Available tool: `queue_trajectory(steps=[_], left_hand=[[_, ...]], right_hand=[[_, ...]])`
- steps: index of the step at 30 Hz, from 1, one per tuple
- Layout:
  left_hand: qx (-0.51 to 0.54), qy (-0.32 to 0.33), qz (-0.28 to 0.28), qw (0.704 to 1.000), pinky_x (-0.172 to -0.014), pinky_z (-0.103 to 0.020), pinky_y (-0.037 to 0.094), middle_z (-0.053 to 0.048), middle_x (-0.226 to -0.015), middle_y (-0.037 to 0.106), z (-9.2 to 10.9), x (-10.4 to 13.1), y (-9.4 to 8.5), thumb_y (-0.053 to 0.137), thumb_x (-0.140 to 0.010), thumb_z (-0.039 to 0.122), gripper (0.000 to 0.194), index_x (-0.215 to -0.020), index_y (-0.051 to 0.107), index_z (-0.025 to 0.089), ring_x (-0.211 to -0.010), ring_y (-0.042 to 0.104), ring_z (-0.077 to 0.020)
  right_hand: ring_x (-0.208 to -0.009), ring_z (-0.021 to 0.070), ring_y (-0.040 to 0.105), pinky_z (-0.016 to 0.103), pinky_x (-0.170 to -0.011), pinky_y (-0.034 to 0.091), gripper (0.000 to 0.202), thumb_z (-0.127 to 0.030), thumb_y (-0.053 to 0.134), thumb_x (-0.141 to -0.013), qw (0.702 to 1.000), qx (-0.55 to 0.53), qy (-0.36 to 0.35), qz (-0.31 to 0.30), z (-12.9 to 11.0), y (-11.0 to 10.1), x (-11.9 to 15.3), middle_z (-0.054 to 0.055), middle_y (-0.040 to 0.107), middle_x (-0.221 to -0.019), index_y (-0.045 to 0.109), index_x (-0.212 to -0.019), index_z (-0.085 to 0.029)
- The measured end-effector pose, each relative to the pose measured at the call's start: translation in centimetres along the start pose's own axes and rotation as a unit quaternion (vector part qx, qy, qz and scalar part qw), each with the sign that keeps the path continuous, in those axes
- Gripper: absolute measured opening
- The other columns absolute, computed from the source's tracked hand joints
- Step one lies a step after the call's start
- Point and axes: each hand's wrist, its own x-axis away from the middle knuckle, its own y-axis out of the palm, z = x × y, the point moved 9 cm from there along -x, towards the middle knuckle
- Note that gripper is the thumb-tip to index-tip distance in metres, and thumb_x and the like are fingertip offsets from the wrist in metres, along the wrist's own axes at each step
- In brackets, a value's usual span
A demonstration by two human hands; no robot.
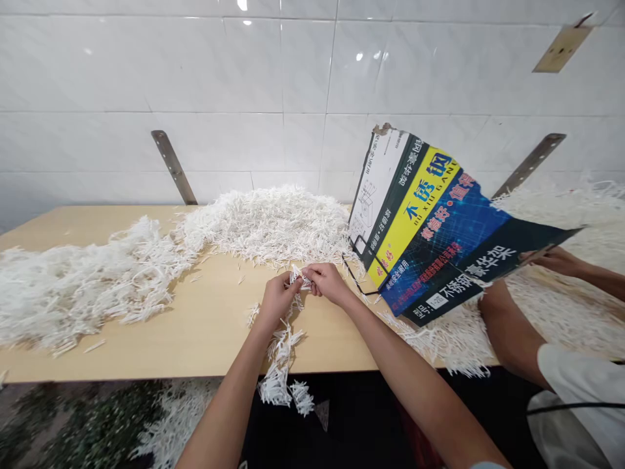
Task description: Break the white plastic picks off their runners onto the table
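Note:
My left hand (280, 294) and my right hand (328, 281) meet over the middle of the table, fingertips pinched together on small white thin-branched pieces (296, 275). They look like plastic sprigs; the exact kind is hard to tell. Below my hands a string of white sprigs (282, 355) trails down over the table's front edge. Just behind lies a large heap of loose white pieces (273, 225). Another white pile (92, 280), of longer tangled strands, spreads to the left. What sits between my fingertips is partly covered by them.
A printed cardboard sheet (424, 228) stands tilted right of my hands, with a black wire frame (359, 283) at its foot. Beyond it another person's arms (515, 332) are near more white pieces (571, 306). A tiled wall (234, 71) backs the wooden table (205, 345). Green foliage (97, 420) lies below.

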Motion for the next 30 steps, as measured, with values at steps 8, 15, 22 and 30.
queue_trajectory(steps=[8,15,22,30], left_hand=[[0.011,-0.008,0.013,1.000,-0.060,-0.027,0.033,0.003,-0.059,0.049,-0.7,0.0,-0.3,0.060,-0.087,0.044,0.033,-0.066,0.051,0.020,-0.059,0.046,-0.0146],[0.017,-0.005,0.011,1.000,-0.062,-0.026,0.037,0.002,-0.064,0.057,-0.9,-0.6,-0.2,0.057,-0.091,0.047,0.034,-0.072,0.058,0.019,-0.062,0.052,-0.0153],[0.013,-0.014,-0.023,1.000,-0.058,-0.026,0.034,0.003,-0.056,0.051,-1.0,-0.5,0.6,0.060,-0.089,0.044,0.034,-0.066,0.052,0.020,-0.056,0.048,-0.0143],[0.074,-0.007,0.010,0.997,-0.064,-0.025,0.040,0.001,-0.072,0.063,-1.2,-0.6,0.1,0.059,-0.092,0.044,0.027,-0.080,0.058,0.020,-0.065,0.054,-0.0146]], right_hand=[[-0.062,0.0149,0.060,0.027,-0.058,0.047,0.034,-0.049,0.051,-0.096,0.980,0.013,-0.033,0.195,0.0,-5.1,-0.1,0.008,0.073,-0.090,0.068,-0.097,-0.019],[-0.081,0.0187,0.067,0.028,-0.075,0.049,0.023,-0.041,0.064,-0.093,0.985,0.117,-0.122,0.022,-2.9,0.3,1.2,0.003,0.077,-0.091,0.078,-0.098,-0.023],[-0.073,0.0200,0.065,0.030,-0.069,0.047,0.034,-0.034,0.045,-0.100,0.971,0.107,-0.047,0.207,-0.9,-4.7,0.7,0.006,0.074,-0.080,0.074,-0.095,-0.017],[-0.080,0.0196,0.065,0.030,-0.076,0.046,0.026,-0.043,0.064,-0.095,0.979,0.154,-0.131,0.010,-3.1,1.1,1.0,0.003,0.076,-0.084,0.078,-0.089,-0.023]])
